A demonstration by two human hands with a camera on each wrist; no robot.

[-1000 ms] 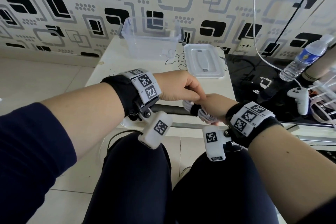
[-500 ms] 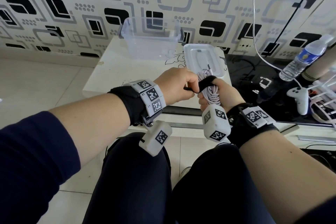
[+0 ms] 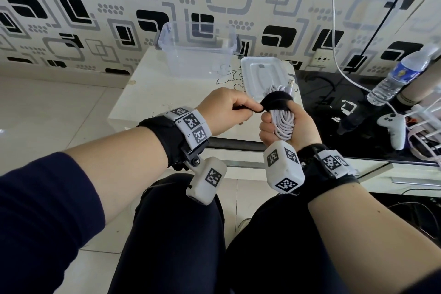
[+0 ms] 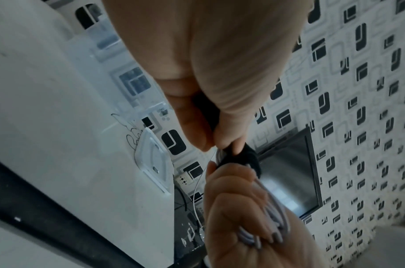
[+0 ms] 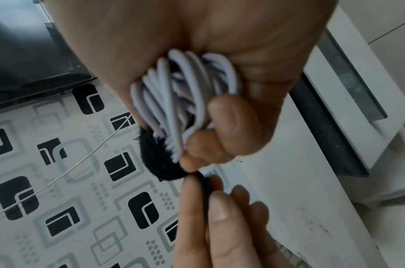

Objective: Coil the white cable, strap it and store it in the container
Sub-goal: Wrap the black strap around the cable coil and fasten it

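Note:
My right hand (image 3: 284, 124) grips the coiled white cable (image 3: 284, 122) upright in its fist above the table's near edge. A black strap (image 3: 276, 100) loops over the top of the coil. My left hand (image 3: 229, 110) pinches the strap's free end (image 3: 248, 107) just left of the coil. The right wrist view shows the white cable (image 5: 181, 101) in the palm, the black strap (image 5: 158, 159) wrapped round it and the left fingers (image 5: 215, 208) pinching its tail. In the left wrist view the strap (image 4: 242, 156) sits between both hands. The clear container (image 3: 198, 48) stands open at the back of the table.
The container's lid (image 3: 265, 76) lies flat on the white table (image 3: 152, 100) right of the container. A black surface to the right carries a water bottle (image 3: 401, 76), a white game controller (image 3: 393, 129) and loose wires. A thin white wire (image 3: 336, 31) hangs down the wall.
Both hands rose from below the table edge to above it. The right hand turned the coil upright, and the left hand drew the black strap over its top and out to the left.

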